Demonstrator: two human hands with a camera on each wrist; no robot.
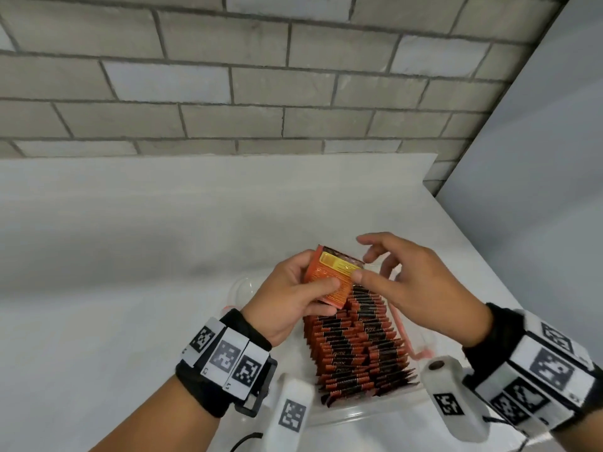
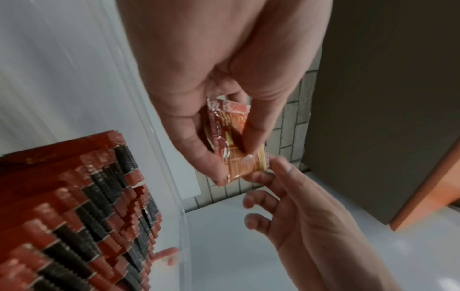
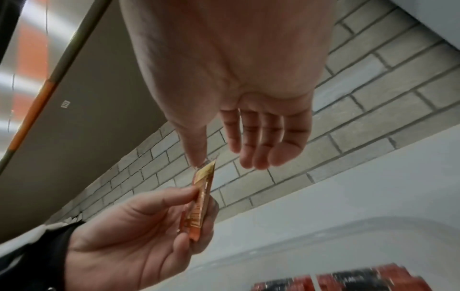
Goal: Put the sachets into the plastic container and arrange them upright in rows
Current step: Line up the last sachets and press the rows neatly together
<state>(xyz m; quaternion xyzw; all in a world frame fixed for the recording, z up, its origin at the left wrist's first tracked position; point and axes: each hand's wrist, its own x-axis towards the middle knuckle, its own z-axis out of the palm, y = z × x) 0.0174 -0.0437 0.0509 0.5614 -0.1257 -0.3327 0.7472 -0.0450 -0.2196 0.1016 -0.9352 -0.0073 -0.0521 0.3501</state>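
White table (image 1: 130, 256) against a grey brick wall, clear plastic container (image 1: 375, 411) of upright sachets resting on it

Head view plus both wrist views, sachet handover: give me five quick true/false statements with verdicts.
1. The left hand holds a small stack of sachets above the plastic container. True.
2. The right hand has all its fingers wrapped round that stack. False: only the thumb tip touches its corner; the other fingers are spread and off it.
3. The sachets in the container stand upright in rows. True.
4. The container is opaque black. False: it is clear plastic.
5. The held stack lies flat on the table. False: it is held in the air.
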